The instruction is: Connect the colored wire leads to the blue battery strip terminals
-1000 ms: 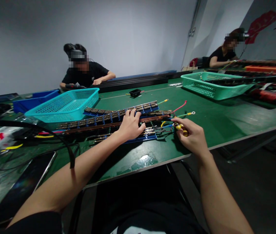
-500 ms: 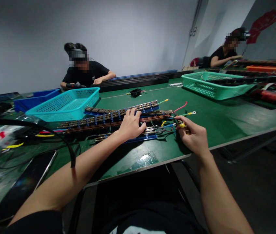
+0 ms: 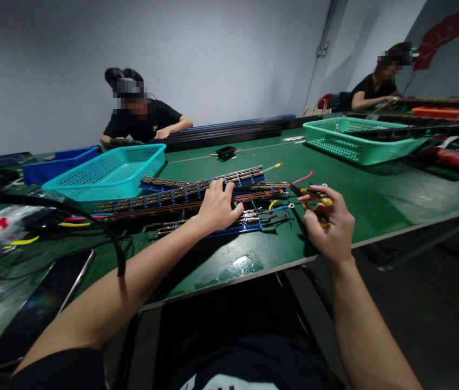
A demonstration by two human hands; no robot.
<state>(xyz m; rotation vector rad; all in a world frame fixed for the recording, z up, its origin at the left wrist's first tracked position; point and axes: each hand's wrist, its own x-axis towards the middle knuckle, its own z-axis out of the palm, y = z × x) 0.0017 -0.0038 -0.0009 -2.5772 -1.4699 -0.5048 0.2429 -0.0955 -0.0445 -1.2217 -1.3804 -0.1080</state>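
Your left hand [image 3: 215,208] at frame centre, fingers spread flat on the terminal strips [image 3: 197,196], your right hand [image 3: 329,225] just right of it, fingers curled around what look like yellow-handled pliers [image 3: 313,194], above the green table [image 3: 375,200].

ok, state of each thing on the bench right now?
left hand: pressed flat on the strips
right hand: raised off the table, gripping pliers
pliers: held, yellow handles, tips point left
strips: lying on the table, side by side
wires: loose at the strips' right end
blue basket: upright
green basket: upright, long parts across it
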